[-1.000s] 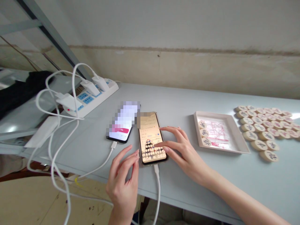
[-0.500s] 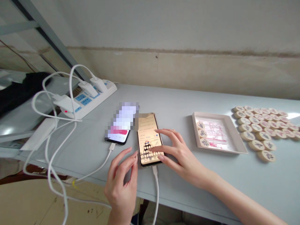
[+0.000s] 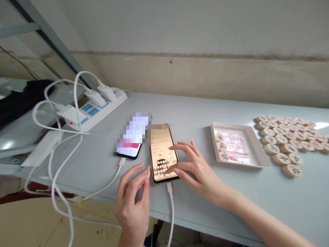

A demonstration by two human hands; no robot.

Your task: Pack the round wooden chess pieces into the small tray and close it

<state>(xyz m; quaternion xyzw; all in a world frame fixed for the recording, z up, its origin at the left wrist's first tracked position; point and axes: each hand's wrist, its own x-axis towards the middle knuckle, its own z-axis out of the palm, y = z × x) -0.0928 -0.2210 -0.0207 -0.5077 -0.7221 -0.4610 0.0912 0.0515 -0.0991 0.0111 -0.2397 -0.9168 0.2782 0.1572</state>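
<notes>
A smartphone point(image 3: 164, 145) with a yellowish lit screen lies flat on the table, a keyboard showing at its lower end. My right hand point(image 3: 196, 164) is over its right side, fingers spread; one fingertip is at the on-screen keyboard. Whether it presses the glass cannot be made out. My left hand point(image 3: 133, 195) rests by the phone's lower left corner, with loosely bent fingers and nothing visible in them. A white charging cable point(image 3: 171, 206) runs from the phone's bottom end. Left of it lies a second phone point(image 3: 132, 151), its screen partly pixelated.
At the left, a white power strip point(image 3: 113, 104) holds several plugged chargers with looping white cables point(image 3: 52, 171). A shallow white tray point(image 3: 257, 147) contains a few round Chinese chess pieces and a clear bag. More chess pieces point(image 3: 293, 170) lie right of it. A wall stands behind the table.
My right hand's fingertips have shifted slightly to the right and toward me over the keyboard. The picture just above the keys has changed. My left hand stays nearly where it was.
</notes>
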